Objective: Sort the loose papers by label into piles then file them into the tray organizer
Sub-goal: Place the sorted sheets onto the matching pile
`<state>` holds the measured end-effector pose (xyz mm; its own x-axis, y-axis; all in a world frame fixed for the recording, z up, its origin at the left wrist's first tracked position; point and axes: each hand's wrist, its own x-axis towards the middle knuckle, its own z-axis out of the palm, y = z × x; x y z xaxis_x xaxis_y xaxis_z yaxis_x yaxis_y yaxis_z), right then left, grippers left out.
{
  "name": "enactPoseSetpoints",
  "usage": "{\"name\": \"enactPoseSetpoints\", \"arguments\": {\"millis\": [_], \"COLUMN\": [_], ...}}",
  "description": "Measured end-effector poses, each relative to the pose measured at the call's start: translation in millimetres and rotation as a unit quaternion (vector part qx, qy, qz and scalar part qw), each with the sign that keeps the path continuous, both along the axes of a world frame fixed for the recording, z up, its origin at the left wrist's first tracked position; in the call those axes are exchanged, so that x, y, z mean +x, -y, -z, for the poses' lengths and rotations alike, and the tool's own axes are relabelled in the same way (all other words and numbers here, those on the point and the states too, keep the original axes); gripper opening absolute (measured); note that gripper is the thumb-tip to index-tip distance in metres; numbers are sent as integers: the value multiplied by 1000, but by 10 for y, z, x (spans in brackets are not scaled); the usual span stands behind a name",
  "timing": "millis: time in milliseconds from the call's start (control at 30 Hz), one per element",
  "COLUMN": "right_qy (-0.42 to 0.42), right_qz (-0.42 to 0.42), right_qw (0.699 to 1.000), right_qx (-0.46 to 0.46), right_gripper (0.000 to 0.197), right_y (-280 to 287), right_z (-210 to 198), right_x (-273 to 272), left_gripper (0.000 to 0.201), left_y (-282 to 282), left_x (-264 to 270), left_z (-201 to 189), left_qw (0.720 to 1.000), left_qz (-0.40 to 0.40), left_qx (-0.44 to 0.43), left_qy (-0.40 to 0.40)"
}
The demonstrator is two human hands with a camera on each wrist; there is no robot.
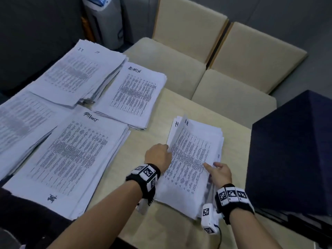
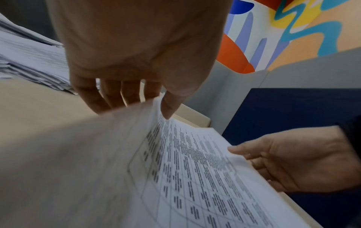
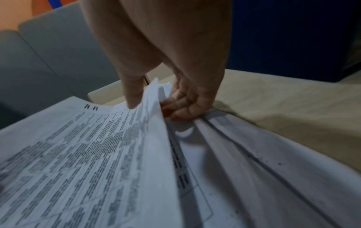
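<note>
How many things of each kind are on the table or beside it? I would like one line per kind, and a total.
Paper piles: 5: IT pile, ADMIN pile, far-left pile, near-left pile, HR pile
Dark blue box: 1
Beige chairs: 2
Total: 8

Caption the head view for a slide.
Both hands, left hand and right hand, lift the HR pile beside sorted stacks.
</note>
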<state>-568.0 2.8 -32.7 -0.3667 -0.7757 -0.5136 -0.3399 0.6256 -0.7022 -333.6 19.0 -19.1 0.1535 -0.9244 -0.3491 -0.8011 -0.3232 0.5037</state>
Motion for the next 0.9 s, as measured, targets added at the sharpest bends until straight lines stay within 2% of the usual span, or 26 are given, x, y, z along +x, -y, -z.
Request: {"name": "enactPoseSetpoints", "arguments": {"millis": [100,133,267,400,500,600,667,733,800,900], "right_qy": [6,10,25,42,82,149,154,167,183,202], "right_qz": [-18,-20,53,69,90,113,116,131,147,155], "right_qw": [999,999,998,997,992,982,981,977,972,967], "right_qx": [-26,-27,-21,-19,-15,-12,-13,-8,-5,-14], "right_gripper": [22,20,19,26,27,21,20,20,17,25], "right_y": [-33,-61,-255,-365,-366,-334,-301,-263,-236,-228], "right_z": [-33,-45,-124,-163,-205,-247,-276,-279,-251,-208], "right_x": [-117,-187,-472,-580,-565,-510,-463,-423,-385,-365], "left_gripper": [43,45,43,25,19,20,24,31,26,12], "left_y": [1,12,87,171,165,168,164,145,111,33], "left_x": [-53,-54,-57,-29,-3,48,81,98,108,90], "left_z": [51,86,136,115,33,-101,-173,-206,-216,-201], "left_qw": [999,998,996,996,992,966,949,942,943,964], "left_qz": [-37,-49,-69,-59,12,122,186,222,233,188], "left_qx": [-5,-9,22,42,29,13,-29,-69,-96,-123], "left_qy": [11,28,60,59,122,229,251,242,216,144]}}
